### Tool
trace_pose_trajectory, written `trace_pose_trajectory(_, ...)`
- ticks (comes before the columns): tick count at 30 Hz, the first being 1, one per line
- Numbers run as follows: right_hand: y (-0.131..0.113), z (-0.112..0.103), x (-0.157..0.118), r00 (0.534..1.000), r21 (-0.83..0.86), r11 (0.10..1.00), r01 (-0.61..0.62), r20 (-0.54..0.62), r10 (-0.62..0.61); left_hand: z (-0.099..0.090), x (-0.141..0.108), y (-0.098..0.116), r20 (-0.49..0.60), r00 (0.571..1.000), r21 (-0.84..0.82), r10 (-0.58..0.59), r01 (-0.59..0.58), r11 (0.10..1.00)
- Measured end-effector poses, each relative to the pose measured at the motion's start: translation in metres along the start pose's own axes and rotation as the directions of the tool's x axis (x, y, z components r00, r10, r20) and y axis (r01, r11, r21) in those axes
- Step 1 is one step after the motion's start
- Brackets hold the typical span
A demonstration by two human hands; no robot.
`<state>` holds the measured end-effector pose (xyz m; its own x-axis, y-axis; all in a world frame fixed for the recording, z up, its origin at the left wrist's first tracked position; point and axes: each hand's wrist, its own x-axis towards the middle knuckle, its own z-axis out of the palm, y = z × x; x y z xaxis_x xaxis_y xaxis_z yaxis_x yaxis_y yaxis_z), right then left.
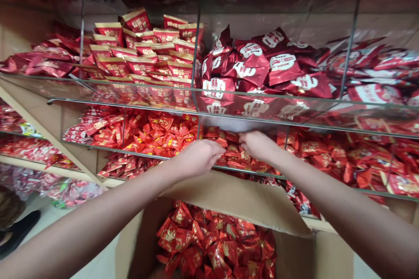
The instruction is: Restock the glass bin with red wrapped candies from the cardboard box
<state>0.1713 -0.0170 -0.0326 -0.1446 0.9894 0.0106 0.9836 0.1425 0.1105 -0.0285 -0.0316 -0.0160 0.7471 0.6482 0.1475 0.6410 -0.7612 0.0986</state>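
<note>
My left hand (203, 156) reaches over the front of a lower shelf compartment, its fingers bent together at the small red wrapped packets (233, 151) there. From the other side my right hand (257, 144) reaches into the same compartment, its fingers curled down onto the packets at the back. What either hand's fingertips hold, if anything, is hidden. Below my hands stands an open cardboard box (235, 194), one flap raised against the shelf. Inside it lies a heap of shiny red packets (216, 244) with gold print.
A glass shelf edge (235, 117) runs just above my hands. Over it sit gold-topped red packets (140, 52) and dark red packets with white labels (252, 65). Thin dividers split the shelves. Orange-red packets (160, 133) fill the compartment at left. A black shoe (22, 233) shows at lower left.
</note>
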Motion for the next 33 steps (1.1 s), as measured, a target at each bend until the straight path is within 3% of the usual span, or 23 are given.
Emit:
trace_pose_trajectory(3, -0.012, 0.011, -0.005, 0.996, -0.007, 0.996, 0.087, 0.005, -0.087, 0.002, -0.035, -0.001, -0.084, 0.984, -0.028, 0.156, -0.159, 0.987)
trace_pose_trajectory(7, -0.019, 0.018, -0.003, 0.996, -0.029, 0.996, 0.089, -0.008, -0.089, 0.005, -0.053, -0.003, -0.168, 0.969, -0.07, 0.182, -0.196, 0.978)
trace_pose_trajectory(10, -0.021, 0.017, -0.003, 0.994, -0.043, 0.994, 0.103, -0.02, -0.104, 0.007, -0.033, 0.001, -0.167, 0.974, -0.026, 0.154, -0.16, 0.987)
trace_pose_trajectory(13, -0.022, 0.016, -0.004, 0.991, -0.044, 0.99, 0.132, -0.027, -0.134, 0.015, 0.009, 0.004, -0.016, 0.999, 0.079, 0.034, -0.032, 0.996)
trace_pose_trajectory(18, -0.017, 0.019, -0.001, 0.983, -0.003, 0.983, 0.184, -0.028, -0.184, 0.034, 0.062, -0.003, 0.077, 0.989, 0.171, -0.127, 0.113, 0.979)
trace_pose_trajectory(21, -0.014, 0.02, 0.003, 0.985, 0.023, 0.986, 0.168, -0.056, -0.166, 0.04, 0.074, -0.01, 0.081, 0.977, 0.216, -0.197, 0.176, 0.96)
trace_pose_trajectory(26, -0.013, 0.02, 0.016, 0.982, 0.026, 0.999, 0.04, -0.186, -0.035, 0.04, 0.086, -0.019, 0.06, 0.958, 0.255, -0.28, 0.256, 0.932)
trace_pose_trajectory(33, -0.005, 0.018, 0.028, 0.986, 0.046, 0.996, 0.076, -0.15, -0.069, 0.037, 0.089, -0.016, 0.07, 0.948, 0.239, -0.31, 0.286, 0.928)
